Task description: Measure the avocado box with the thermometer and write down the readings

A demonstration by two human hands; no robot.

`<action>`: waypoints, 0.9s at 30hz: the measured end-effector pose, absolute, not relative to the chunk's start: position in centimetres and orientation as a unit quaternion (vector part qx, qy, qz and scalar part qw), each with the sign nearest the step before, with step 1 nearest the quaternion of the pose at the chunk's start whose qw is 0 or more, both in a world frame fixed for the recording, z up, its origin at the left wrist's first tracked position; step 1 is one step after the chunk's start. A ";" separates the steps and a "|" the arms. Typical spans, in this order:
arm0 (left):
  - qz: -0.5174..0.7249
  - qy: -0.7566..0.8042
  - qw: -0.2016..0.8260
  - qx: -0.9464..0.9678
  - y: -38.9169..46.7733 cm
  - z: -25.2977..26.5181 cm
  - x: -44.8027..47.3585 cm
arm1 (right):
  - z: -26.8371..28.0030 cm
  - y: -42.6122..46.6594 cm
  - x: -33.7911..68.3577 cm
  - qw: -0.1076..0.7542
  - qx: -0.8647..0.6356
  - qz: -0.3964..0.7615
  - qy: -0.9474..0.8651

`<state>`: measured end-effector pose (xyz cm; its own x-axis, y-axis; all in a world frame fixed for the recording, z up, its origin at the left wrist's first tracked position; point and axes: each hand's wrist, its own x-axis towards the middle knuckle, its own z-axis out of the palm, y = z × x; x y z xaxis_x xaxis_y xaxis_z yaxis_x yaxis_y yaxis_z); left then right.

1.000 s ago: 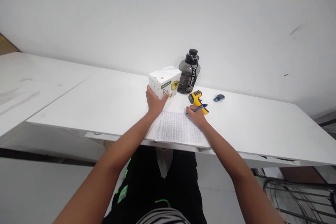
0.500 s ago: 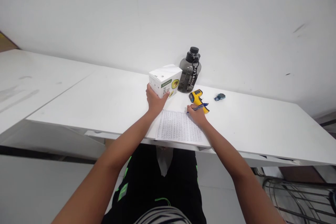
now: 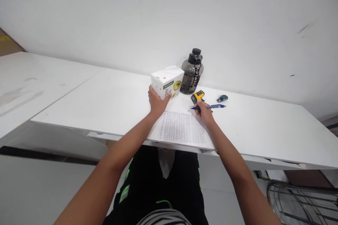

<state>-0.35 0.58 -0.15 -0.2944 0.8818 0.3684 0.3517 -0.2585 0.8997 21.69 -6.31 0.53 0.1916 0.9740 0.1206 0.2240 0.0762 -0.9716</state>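
Observation:
My left hand [image 3: 157, 101] grips the near lower corner of a white box [image 3: 167, 81] printed with avocado pictures. Between the fingers of my right hand [image 3: 205, 111] is a blue pen [image 3: 217, 106], lying nearly level with its tip to the left. Below both hands lies a sheet of paper [image 3: 182, 128] covered in rows of handwriting. Just behind my right hand sits a yellow and black infrared thermometer [image 3: 198, 95], its handle mostly hidden by the hand.
A dark translucent water bottle [image 3: 192, 74] stands behind the box, close to the wall. A small dark bluish item [image 3: 222, 98] lies right of the thermometer. The white table [image 3: 264, 126] runs along the wall; a metal rack [image 3: 303, 197] is below at right.
My right hand has shifted slightly right with the pen, which has turned from slanted to nearly level. It now covers more of the thermometer. My left hand keeps its hold on the box.

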 end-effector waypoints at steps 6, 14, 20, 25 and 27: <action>0.571 0.570 0.233 0.542 0.6 -0.1 -0.3 | 0.7 -6.7 23.3 0.468 -0.592 0.150 -0.639; 0.575 0.565 0.228 0.546 0.7 -0.2 -0.3 | 0.1 -4.3 24.3 0.373 -0.632 -0.039 -0.678; 0.583 0.558 0.226 0.546 0.9 -0.5 -0.3 | -1.0 -4.2 24.4 0.322 -0.621 -0.132 -0.703; 0.581 0.554 0.237 0.548 0.9 -0.5 -0.4 | -1.1 -5.1 24.5 0.298 -0.600 -0.186 -0.719; 0.581 0.554 0.233 0.549 0.9 -0.4 -0.4 | -1.0 -5.3 24.5 0.274 -0.577 -0.179 -0.749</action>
<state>-0.43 0.87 -0.44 -0.2895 0.8787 0.3796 0.3377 -0.2773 0.8995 24.54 -5.32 -0.99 -0.1845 0.7652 0.6167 0.9612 0.2713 -0.0490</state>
